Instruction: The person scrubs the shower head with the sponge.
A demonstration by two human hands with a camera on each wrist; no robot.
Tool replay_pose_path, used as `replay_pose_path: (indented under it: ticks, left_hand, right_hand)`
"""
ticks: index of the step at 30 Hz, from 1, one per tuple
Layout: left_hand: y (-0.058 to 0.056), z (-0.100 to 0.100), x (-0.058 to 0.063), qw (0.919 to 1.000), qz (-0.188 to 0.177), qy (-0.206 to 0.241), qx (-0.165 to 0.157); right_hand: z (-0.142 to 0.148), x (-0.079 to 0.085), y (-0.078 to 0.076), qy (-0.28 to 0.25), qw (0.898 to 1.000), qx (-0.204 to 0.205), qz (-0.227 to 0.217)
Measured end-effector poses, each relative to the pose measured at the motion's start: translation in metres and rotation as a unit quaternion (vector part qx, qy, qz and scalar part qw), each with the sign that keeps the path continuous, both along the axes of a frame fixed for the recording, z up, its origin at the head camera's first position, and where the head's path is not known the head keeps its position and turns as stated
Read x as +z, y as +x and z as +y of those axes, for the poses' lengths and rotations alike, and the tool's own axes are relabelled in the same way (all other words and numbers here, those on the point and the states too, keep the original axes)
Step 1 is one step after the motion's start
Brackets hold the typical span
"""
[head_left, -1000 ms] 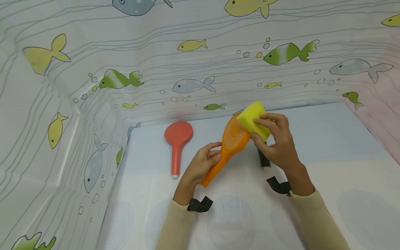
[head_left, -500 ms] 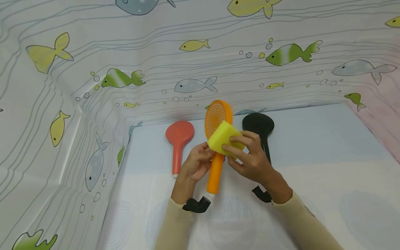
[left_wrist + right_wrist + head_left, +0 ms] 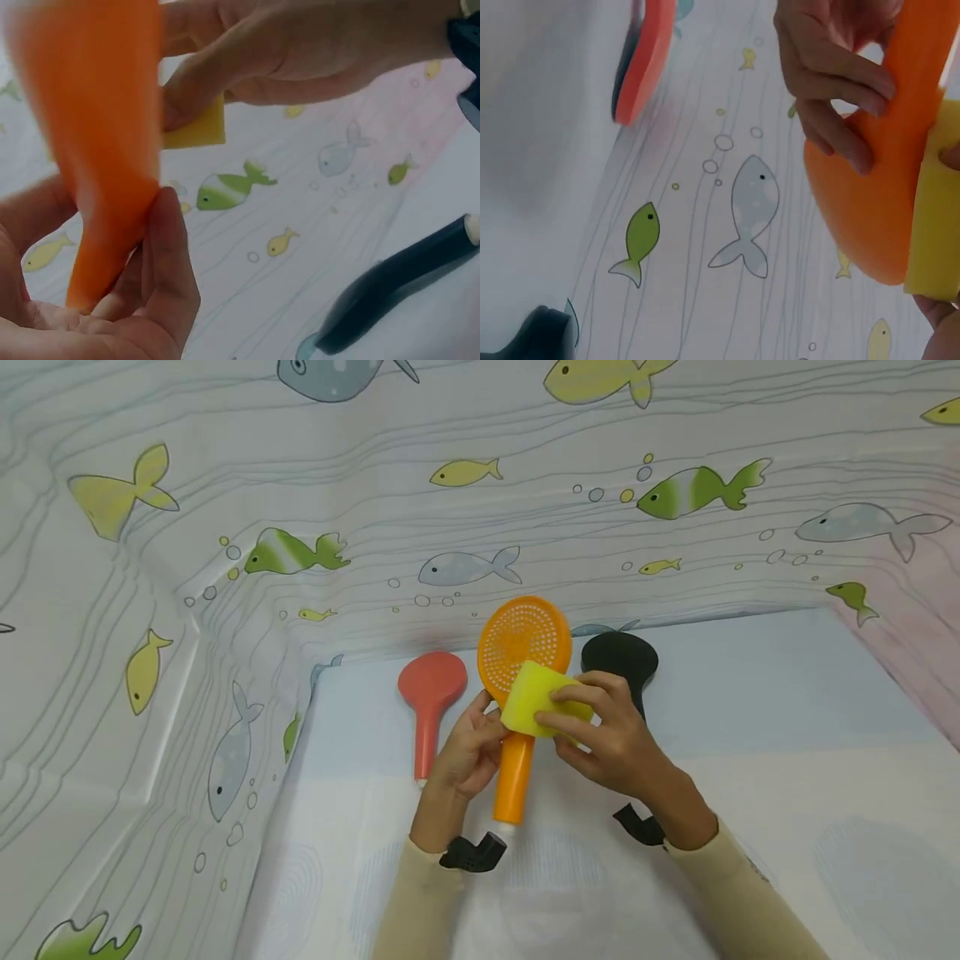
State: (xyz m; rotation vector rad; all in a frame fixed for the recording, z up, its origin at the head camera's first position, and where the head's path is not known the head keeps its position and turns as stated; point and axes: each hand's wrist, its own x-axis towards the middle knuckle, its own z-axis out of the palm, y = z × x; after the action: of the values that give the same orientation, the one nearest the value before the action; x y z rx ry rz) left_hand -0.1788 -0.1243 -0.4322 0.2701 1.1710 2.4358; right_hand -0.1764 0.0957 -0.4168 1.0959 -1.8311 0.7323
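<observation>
My left hand (image 3: 467, 758) grips an orange shower head (image 3: 536, 631) at its neck, holding it up off the table with the perforated face toward me. A yellow sponge (image 3: 531, 700) is pinched in my right hand (image 3: 618, 743). It lies against the lower face and top of the handle, hiding the neck. Seen from the right wrist, the sponge (image 3: 936, 217) touches the front of the orange head (image 3: 870, 217), and left fingers (image 3: 840, 90) wrap the back.
A red shower head (image 3: 432, 683) lies on the table to the left. To the right, a black shower head (image 3: 621, 658) lies partly behind my right hand. A fish-patterned sheet (image 3: 360, 510) rises behind and at the left of the table (image 3: 765, 693).
The shower head has swung from a rightward tilt to nearly upright, its face turning toward me. My right hand has brought the sponge left and down from the head's upper edge to the neck.
</observation>
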Motion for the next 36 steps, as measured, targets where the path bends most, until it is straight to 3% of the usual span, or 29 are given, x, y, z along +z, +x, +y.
replay_pose_path:
  ticks: [3,7,11,15,20,29,36]
  left_hand:
    - [-0.001,0.001,-0.002,0.9991,0.018,-0.039,0.006]
    - [-0.001,0.005,-0.004,0.9941,0.041,-0.1,0.004]
    - [-0.001,0.013,-0.008,0.9829,0.07,-0.169,-0.016]
    - [0.001,0.021,-0.011,0.9717,0.092,-0.215,-0.031]
    - [0.0,0.024,-0.015,0.9691,0.096,-0.226,-0.024]
    - [-0.004,0.013,-0.013,0.9725,0.096,-0.212,0.012]
    - [-0.003,0.014,-0.013,0.97,0.108,-0.218,-0.002]
  right_hand:
    - [0.009,0.0,-0.004,-0.022,0.999,-0.028,-0.013]
    - [0.026,0.001,-0.01,-0.058,0.994,-0.075,-0.063]
    - [0.042,0.0,-0.014,-0.068,0.984,-0.123,-0.107]
    - [0.046,-0.002,-0.017,-0.064,0.979,-0.146,-0.125]
    - [0.035,-0.007,-0.017,-0.017,0.984,-0.129,-0.122]
    - [0.012,-0.009,-0.004,0.054,0.989,-0.036,-0.134]
    - [0.019,-0.007,-0.01,0.051,0.992,-0.054,-0.107]
